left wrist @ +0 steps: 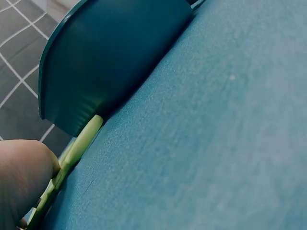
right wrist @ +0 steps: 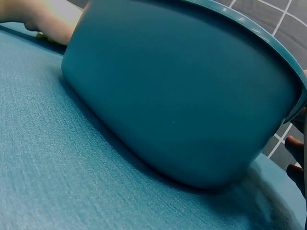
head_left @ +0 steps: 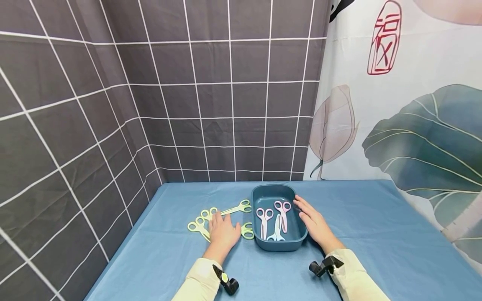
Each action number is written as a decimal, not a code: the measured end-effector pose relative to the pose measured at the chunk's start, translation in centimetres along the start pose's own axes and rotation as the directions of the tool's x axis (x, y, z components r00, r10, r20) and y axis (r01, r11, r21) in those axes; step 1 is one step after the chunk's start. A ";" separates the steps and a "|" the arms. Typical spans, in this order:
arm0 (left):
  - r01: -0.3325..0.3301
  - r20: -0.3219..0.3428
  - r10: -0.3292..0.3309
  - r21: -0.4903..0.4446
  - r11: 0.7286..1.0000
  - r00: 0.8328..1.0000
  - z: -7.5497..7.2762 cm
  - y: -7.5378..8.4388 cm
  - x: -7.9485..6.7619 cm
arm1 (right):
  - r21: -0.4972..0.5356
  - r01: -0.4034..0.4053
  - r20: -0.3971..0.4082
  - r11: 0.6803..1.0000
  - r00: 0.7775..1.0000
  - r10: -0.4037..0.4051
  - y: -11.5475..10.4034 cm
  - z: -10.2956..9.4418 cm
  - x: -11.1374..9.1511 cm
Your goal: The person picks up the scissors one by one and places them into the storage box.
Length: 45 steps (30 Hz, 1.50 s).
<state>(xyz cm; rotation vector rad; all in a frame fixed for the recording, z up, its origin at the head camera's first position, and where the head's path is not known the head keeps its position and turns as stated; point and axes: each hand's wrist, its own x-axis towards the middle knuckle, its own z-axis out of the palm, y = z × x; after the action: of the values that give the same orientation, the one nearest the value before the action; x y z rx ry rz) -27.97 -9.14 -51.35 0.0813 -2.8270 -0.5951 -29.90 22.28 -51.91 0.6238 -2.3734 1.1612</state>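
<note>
Several yellow-green scissors lie on the blue cloth left of a teal box. My left hand (head_left: 224,232) rests palm down among them, fingers reaching forward over the scissors (head_left: 201,228) and hiding part of them. In the left wrist view, the thumb (left wrist: 26,172) meets a yellow-green scissors handle (left wrist: 81,143) close by the box wall (left wrist: 115,52). My right hand (head_left: 315,223) is at the right rim of the teal box (head_left: 280,246), fingers extended along it. Inside the box are two pink scissors (head_left: 284,215) and a light blue pair (head_left: 277,230).
More yellow-green scissors (head_left: 241,207) lie close to the box's left side, beyond the left hand. A blue cloth (head_left: 376,234) covers the table. Behind stand a dark gridded curtain (head_left: 214,100) and a white leaf-patterned one (head_left: 350,58).
</note>
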 end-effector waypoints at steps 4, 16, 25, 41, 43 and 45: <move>-0.040 -0.005 0.040 -0.006 0.999 0.999 0.0 -0.2 0.1 | 0.007 -0.008 0.000 1.000 1.000 0.008 0.0 0.0 0.0; -0.211 0.063 0.210 0.023 0.977 0.976 -1.4 -0.6 0.4 | 0.003 -0.013 -0.001 1.000 1.000 0.013 -0.2 0.0 0.1; -0.328 0.229 0.320 0.001 0.945 0.919 -3.7 -0.3 0.5 | 0.003 -0.001 -0.011 1.000 1.000 0.001 -0.2 0.0 0.3; -0.402 0.163 0.385 0.087 0.911 0.908 -4.1 -0.6 0.4 | 0.028 0.001 -0.012 1.000 1.000 -0.001 -0.1 -0.1 0.1; -0.407 0.179 0.388 0.086 0.909 0.904 -4.4 -0.8 0.4 | 0.033 -0.003 -0.012 0.999 1.000 0.003 -0.2 -0.1 0.1; -0.403 0.210 0.382 0.066 0.913 0.900 -4.7 -0.8 0.4 | 0.035 -0.009 -0.009 0.999 1.000 0.009 -0.2 0.0 0.0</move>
<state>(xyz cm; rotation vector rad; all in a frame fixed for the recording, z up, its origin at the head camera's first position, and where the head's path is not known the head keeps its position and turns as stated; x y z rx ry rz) -27.14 -11.76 -47.48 -0.5466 -2.9321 -0.3731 -29.81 22.19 -51.74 0.6186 -2.3552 1.2094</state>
